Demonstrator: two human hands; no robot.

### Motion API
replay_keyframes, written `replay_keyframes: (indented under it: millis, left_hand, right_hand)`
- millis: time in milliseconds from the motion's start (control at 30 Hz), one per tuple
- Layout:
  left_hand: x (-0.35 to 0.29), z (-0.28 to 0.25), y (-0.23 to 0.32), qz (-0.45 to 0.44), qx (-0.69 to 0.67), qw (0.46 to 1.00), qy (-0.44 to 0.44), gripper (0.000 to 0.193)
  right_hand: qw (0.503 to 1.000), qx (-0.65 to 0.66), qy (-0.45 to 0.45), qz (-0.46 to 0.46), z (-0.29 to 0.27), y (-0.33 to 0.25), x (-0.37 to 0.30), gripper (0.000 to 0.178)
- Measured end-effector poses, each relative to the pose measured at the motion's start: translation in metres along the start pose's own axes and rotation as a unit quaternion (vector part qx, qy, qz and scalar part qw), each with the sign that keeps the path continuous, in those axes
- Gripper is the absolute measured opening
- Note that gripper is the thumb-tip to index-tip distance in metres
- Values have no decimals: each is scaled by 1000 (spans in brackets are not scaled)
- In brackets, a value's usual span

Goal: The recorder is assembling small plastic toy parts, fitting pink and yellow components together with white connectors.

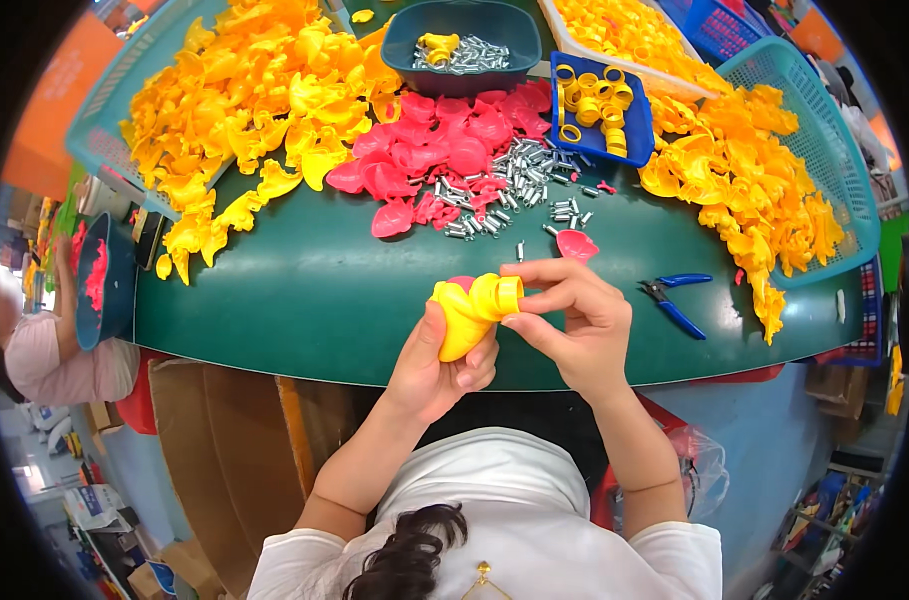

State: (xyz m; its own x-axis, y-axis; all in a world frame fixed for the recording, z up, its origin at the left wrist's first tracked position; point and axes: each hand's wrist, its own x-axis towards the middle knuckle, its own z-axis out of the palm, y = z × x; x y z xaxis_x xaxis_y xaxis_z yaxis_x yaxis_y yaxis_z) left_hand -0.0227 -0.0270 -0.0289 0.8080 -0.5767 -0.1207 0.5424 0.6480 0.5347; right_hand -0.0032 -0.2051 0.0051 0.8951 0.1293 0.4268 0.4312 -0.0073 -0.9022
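Observation:
My left hand [429, 372] is wrapped round a rounded yellow plastic part [460, 328] above the near edge of the table. A bit of pink [462, 283] shows at the top of that part. Thumb and fingers of my right hand [586, 325] pinch a yellow ring [511, 294] against the part's right end. Whether the ring is fully seated I cannot tell. Beyond my hands lie pink scoop-shaped pieces [469, 155] and small silver metal cylinders [529, 175]. A single pink piece [576, 245] rests just past my right fingers.
Blue-handled cutters [677, 300] lie to the right. Yellow moulded pieces are heaped at left [264, 90] and right [744, 180], by teal baskets. A blue tray [632, 105] holds yellow rings; a dark bin [519, 45] holds metal parts. A person [59, 350] sits at far left.

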Motion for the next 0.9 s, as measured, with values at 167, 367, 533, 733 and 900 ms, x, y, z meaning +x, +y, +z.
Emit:
replay_keyframes:
  millis: [167,367,533,733,900]
  left_hand:
    - [-3,7,8,12,90,995,29,67]
    - [-5,14,13,16,173,984,48,64]
    - [-2,13,14,11,136,989,52,43]
    - [-3,17,17,-89,51,994,29,44]
    - [-7,24,8,-99,95,988,66,54]
  right_hand:
    - [996,-77,-23,-22,-7,-11,3,28]
    - [980,-155,-101,-77,-15,-10,8,40]
    - [976,-189,-99,-51,-19,0,8,41]
    - [895,-359,-152,-216,-30,4,10,38]
    - [855,-443,-157,-221,-26,8,6,49]
